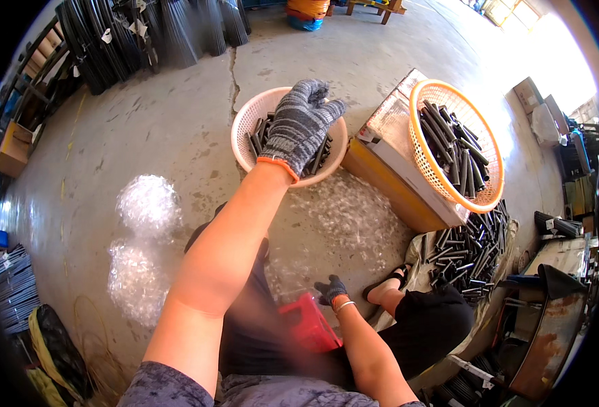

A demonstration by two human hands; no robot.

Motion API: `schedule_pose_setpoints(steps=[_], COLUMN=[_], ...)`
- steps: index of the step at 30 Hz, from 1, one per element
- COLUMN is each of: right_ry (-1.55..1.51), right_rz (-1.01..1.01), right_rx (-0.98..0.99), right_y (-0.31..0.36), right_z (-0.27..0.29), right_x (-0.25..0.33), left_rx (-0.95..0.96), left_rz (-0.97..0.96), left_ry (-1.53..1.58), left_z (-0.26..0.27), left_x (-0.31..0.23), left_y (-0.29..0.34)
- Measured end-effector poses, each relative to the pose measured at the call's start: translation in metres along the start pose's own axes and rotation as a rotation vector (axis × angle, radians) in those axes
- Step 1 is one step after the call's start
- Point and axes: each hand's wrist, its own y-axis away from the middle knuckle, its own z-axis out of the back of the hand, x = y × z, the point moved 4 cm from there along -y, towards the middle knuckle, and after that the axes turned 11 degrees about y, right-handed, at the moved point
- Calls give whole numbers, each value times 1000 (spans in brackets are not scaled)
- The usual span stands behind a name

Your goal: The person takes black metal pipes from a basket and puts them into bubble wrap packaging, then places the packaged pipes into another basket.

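My left hand (301, 125), in a grey striped knit glove with an orange cuff, is over a pale pink plastic basket (243, 150). Its fingers are bent, the thumb stands apart from them, and I see nothing between them. Short black tubes (256, 141) lie in the basket, partly covered by the hand. My right hand (331, 290), also gloved, is lower down beside a red plastic stool (307, 325). Its thumb and fingers look apart, and no held thing shows. The hand is small in view, and its palm side is hidden.
An orange-rimmed basket (499, 169) of black tubes rests tilted on a cardboard box (394, 183). More tubes (472, 251) are heaped on a sheet beneath it. Clear plastic bits (350, 214) litter the floor, with two clear bundles (148, 207) at left. Black rods stand behind.
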Motion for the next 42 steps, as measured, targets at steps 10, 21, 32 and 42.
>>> schedule_pose_setpoints(steps=[10,21,32,42], right_ry=[447,-117,603,1197], right_rz=[778,520,61,277], right_rx=[-49,-100,-1051,-1137], right_y=[-12,110,96,49], right_z=[188,315,494,453], right_x=[45,70,76,135], left_rx=[150,299,398,433], left_rz=[-48,-56,-18,-80], left_ry=[-55,-374,-283,-367], left_z=[-17,-18,-43,-44], left_x=[16,20,21,19], left_y=[0,4,8,11])
